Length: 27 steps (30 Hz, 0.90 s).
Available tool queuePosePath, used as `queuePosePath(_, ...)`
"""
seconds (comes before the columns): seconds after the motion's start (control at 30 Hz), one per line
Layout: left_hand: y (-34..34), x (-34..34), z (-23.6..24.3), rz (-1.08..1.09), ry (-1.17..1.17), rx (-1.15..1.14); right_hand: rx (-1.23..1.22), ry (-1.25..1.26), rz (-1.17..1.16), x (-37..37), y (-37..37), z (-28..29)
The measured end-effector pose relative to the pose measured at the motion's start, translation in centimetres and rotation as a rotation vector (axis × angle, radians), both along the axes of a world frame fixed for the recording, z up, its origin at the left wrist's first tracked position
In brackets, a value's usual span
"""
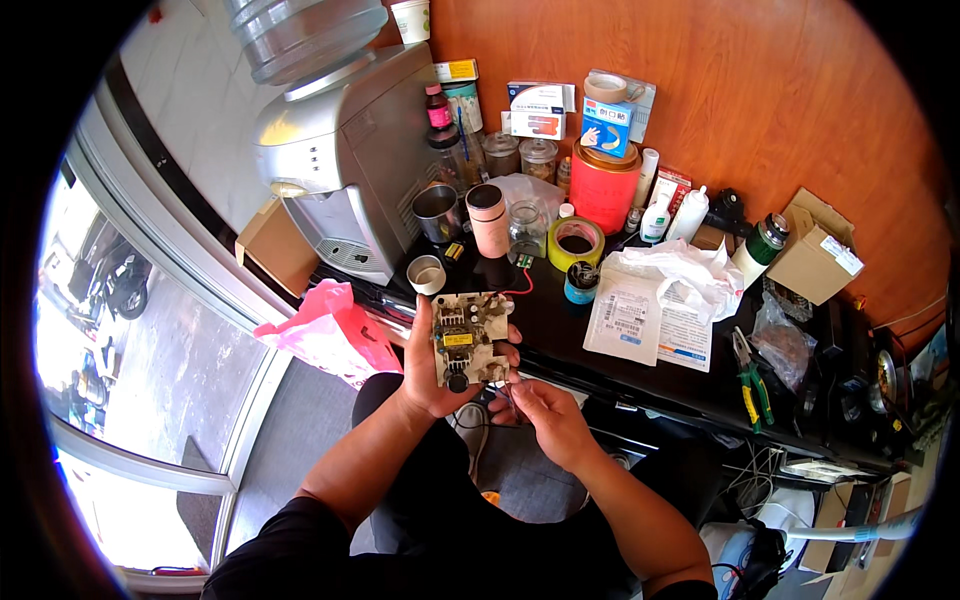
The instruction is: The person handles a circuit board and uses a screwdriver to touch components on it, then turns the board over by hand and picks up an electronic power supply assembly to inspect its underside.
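Note:
A circuit board [482,325] with a yellow-labelled transformer and a round black part at its lower edge lies across my left hand [422,372]. The thumb runs up the board's left side, and fingertips show at its right edge. My right hand [556,425] is closed in a pinch just below the board's lower right corner, around thin dark and reddish wires [514,402] that seem to come off the board. Where the wires join it is too small to tell. Both hands are over my lap, before the dark table's front edge.
On the dark table [545,340] stand a water dispenser [330,150], a metal cup [427,273], a pink tumbler [488,222], yellow tape [575,243] and a red canister [604,190]. Papers [630,320] and green-yellow pliers [750,380] lie to the right. A pink bag [330,335] hangs at left.

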<state>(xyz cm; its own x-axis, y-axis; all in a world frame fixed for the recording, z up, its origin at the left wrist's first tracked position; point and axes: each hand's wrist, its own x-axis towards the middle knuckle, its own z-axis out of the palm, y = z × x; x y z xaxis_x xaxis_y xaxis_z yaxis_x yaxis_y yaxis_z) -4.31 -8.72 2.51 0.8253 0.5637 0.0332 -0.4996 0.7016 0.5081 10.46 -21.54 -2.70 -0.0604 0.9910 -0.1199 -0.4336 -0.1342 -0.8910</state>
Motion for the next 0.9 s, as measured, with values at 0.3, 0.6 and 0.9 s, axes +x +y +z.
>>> queuePosePath(0.3,-0.3,0.0,0.6,0.006,-0.021,0.025,-0.031,0.015,0.000,0.1,-0.1,0.7)
queuePosePath(0.6,0.4,-0.3,0.1,-0.009,-0.010,-0.043,0.002,0.062,-0.009,0.0,-0.2,1.6)
queuePosePath(0.9,0.9,-0.9,-2.1,0.138,0.116,-0.230,0.034,-0.107,-0.131,-0.6,-0.1,0.5)
